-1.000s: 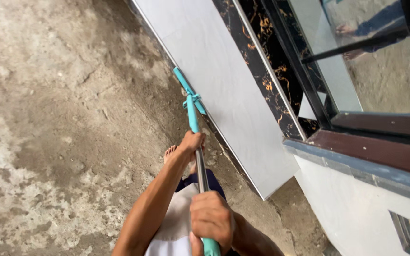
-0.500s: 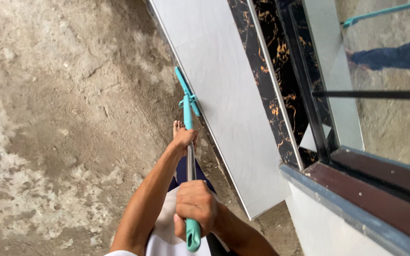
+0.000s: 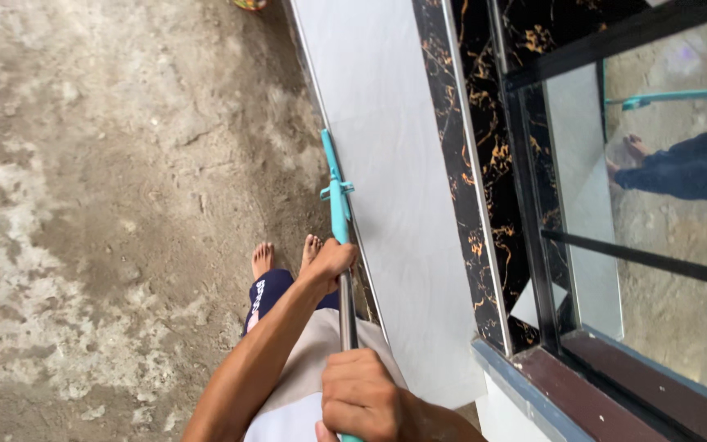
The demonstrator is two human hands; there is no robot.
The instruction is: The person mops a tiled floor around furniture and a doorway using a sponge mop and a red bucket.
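My right hand [image 3: 363, 397] is nearest to me, at the bottom edge of the view, fingers curled tight around the near end of the mop handle [image 3: 345, 307], where a bit of teal grip shows under my fist. Farther along, my left hand [image 3: 330, 260] is wrapped around the same handle, just where the bare metal tube meets the teal section. Both hands are closed on it; neither has any slack that I can see.

From my fingers the handle runs straight away from me, its long axis pointing far and slightly left. My left hand is the nearer one to the working end. Beyond it the teal shaft reaches a small teal yoke, and past that sits the flat mop head [image 3: 329, 151], narrow and teal, seen nearly edge-on and lying along the base of the white tiled wall [image 3: 386, 139], where the wall meets the rough concrete floor [image 3: 108, 180]. Whether the head presses on the tile or the floor I cannot tell.

My bare feet [image 3: 263, 258] stand on the concrete just left of the handle. To the right are a black, gold-veined tile strip [image 3: 468, 164] and a dark-framed window [image 3: 640, 213].
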